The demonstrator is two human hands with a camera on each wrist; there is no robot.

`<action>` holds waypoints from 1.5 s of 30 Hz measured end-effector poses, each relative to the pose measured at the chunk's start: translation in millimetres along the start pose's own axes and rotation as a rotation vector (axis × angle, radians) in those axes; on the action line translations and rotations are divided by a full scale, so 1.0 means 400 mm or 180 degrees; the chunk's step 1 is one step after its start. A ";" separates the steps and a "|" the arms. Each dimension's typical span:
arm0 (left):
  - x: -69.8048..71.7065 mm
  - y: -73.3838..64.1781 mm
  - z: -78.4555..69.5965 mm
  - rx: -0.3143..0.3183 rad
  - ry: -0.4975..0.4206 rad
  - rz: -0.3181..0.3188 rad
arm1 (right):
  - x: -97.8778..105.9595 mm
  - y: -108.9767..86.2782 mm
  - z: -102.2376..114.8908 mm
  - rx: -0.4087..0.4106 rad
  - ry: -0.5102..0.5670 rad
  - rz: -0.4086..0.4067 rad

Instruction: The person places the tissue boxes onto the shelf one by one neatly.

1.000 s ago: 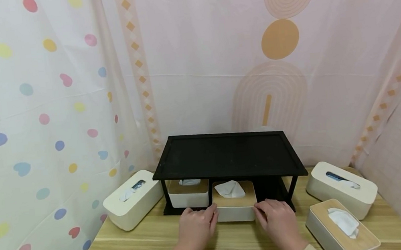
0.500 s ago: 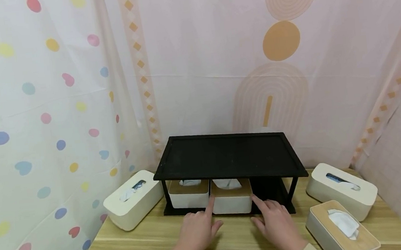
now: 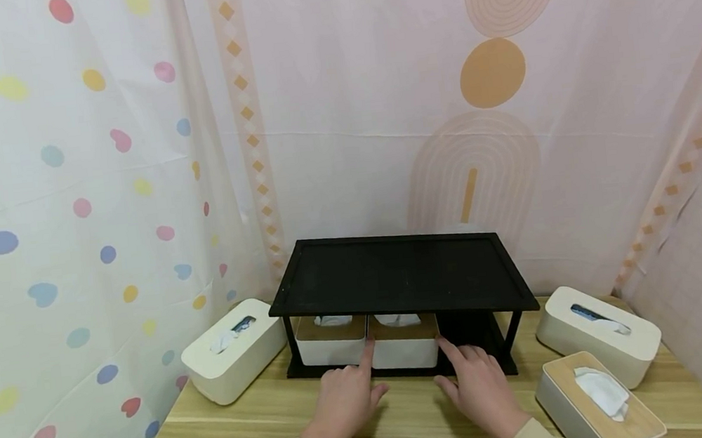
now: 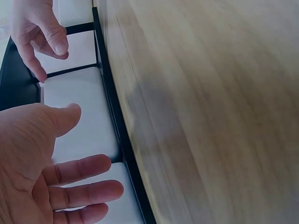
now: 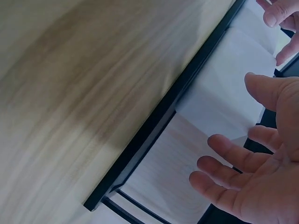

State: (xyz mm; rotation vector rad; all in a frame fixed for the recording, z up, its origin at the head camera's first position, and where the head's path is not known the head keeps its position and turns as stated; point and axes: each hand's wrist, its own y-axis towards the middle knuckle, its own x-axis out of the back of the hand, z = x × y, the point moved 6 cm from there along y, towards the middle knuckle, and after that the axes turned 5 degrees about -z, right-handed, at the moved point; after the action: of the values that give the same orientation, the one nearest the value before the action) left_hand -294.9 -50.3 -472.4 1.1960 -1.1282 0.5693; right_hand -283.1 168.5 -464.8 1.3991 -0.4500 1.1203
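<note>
In the head view a white tissue box [image 3: 405, 353] with a wood-coloured lid and a tissue poking out sits on the lower level of a black two-tier rack [image 3: 400, 270]. My left hand [image 3: 344, 401] has its index finger straight against the box's front left corner. At the front right corner, the index finger of my right hand [image 3: 483, 386] touches it likewise. Both thumbs stand apart from the box. In the left wrist view the other fingers of the left hand [image 4: 28, 149] are extended. The right wrist view shows the right hand [image 5: 271, 172] with loosely spread fingers.
A similar tissue box [image 3: 332, 351] stands beside it, at the rack's left end. Outside the rack are a cream tissue box [image 3: 237, 357] on the left, another cream box [image 3: 600, 336] on the right, and a wood-lidded box [image 3: 587, 401] at front right. Curtains surround the wooden table [image 3: 409, 432].
The middle tissue box has slid back into the rack, away from me. Both hands have gone from holding its sides to touching its front corners with straight index fingers.
</note>
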 end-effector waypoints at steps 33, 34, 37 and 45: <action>-0.020 0.006 0.022 0.0225 -0.0534 0.0295 | -0.015 0.012 -0.006 -0.0236 0.0260 0.0302; -0.020 0.006 0.022 0.0229 -0.0544 0.0304 | -0.015 0.012 -0.006 -0.0242 0.0265 0.0310; -0.020 0.007 0.022 0.0240 -0.0559 0.0317 | -0.015 0.012 -0.007 -0.0252 0.0262 0.0323; -0.023 0.008 0.020 0.0261 -0.0562 0.0405 | -0.015 0.011 -0.006 -0.0271 0.0264 0.0341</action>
State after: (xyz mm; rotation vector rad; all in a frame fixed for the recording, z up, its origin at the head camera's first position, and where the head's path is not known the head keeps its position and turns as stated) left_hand -304.1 -54.9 -479.8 1.2703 -1.3488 0.6210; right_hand -290.2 167.7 -467.8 1.2617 -0.5122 1.2273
